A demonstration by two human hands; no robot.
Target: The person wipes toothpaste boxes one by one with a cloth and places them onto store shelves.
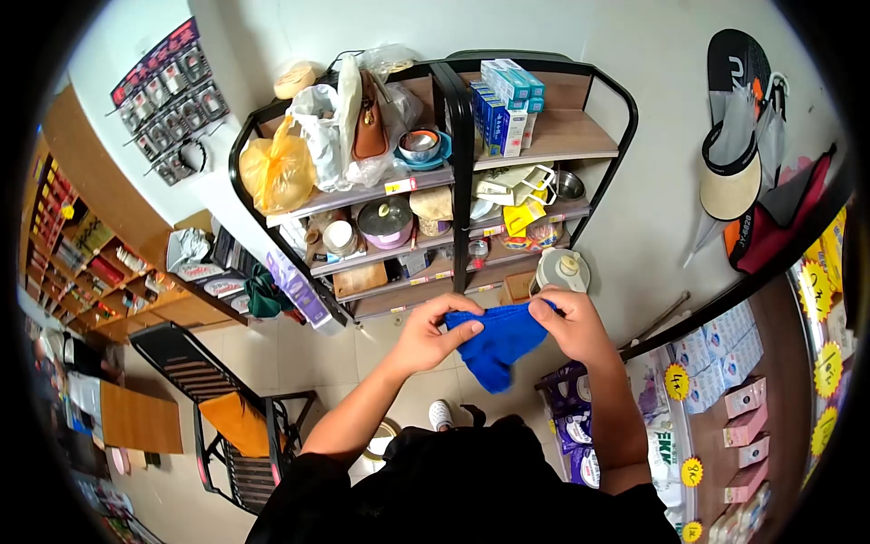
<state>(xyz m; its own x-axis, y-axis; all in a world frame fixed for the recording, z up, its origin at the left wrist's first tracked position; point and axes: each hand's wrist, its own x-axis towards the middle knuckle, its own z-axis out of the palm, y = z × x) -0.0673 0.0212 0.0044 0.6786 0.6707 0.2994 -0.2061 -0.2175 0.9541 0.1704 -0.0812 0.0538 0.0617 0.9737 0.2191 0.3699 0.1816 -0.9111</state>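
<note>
- Blue cloth [498, 343]: in the air in front of the torso, above the tiled floor [331, 355]. Top edge pulled roughly level between both hands, rest hangs down in folds.
- Left hand [433, 334]: pinches the cloth's left upper corner, thumb against fingers, narrow grip.
- Right hand [576, 328]: pinches the right upper corner, thumb on the near face, also narrow.
- White shoe [440, 415]: on the floor, below the cloth in view.
- Shelf unit [544, 161]: black frame, two bays, ahead of the hands.
- Left bay: yellow plastic bag [277, 174], brown bag [370, 131] and stacked bowls [421, 145] on upper shelf; lidded pot [385, 222] one level down.
- Right bay: stacked blue and white boxes [509, 104] up top; yellow packet [524, 218] lower.
- Round white lidded appliance [560, 272]: just beyond the right hand in view.
- Left side: slatted folding chair [258, 467], orange cloth [236, 422] draped on it.
- Right side: display shelf [705, 467] with pink boxes [747, 426], yellow price tags [676, 382] on its edge.
</note>
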